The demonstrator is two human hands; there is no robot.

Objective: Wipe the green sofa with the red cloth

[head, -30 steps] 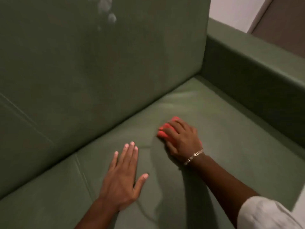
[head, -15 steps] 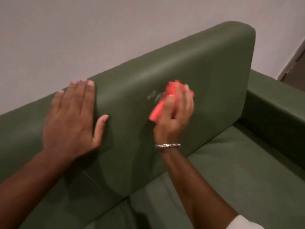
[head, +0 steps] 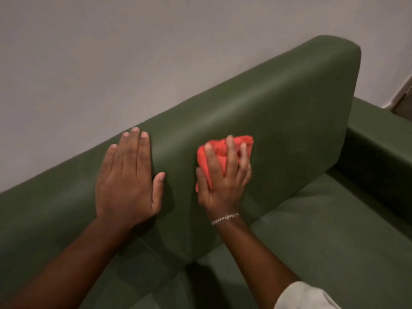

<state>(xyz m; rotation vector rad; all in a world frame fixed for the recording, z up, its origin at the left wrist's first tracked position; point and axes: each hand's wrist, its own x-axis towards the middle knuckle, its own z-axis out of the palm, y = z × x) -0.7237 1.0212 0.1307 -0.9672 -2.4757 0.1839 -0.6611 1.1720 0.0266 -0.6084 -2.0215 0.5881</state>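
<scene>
Green sofa (head: 278, 112), one red cloth (head: 225, 150) in right hand (head: 223, 181) grip, left hand (head: 128, 175) flat, fingers spread

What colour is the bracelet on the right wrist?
Silver-toned: a thin metal chain bracelet, clearest in the head view.

red cloth (head: 225, 152) — bunched, pressed against the upright backrest of the green sofa (head: 278, 112) — smooth, dark olive upholstery.

Crumpled red cloth (head: 225, 150) largely covered by the right hand (head: 223, 184), dark green upholstered sofa (head: 267, 121) cut off at left, right and bottom edges, white sleeve (head: 303, 296) clipped at bottom edge, whole view slightly motion-blurred
</scene>
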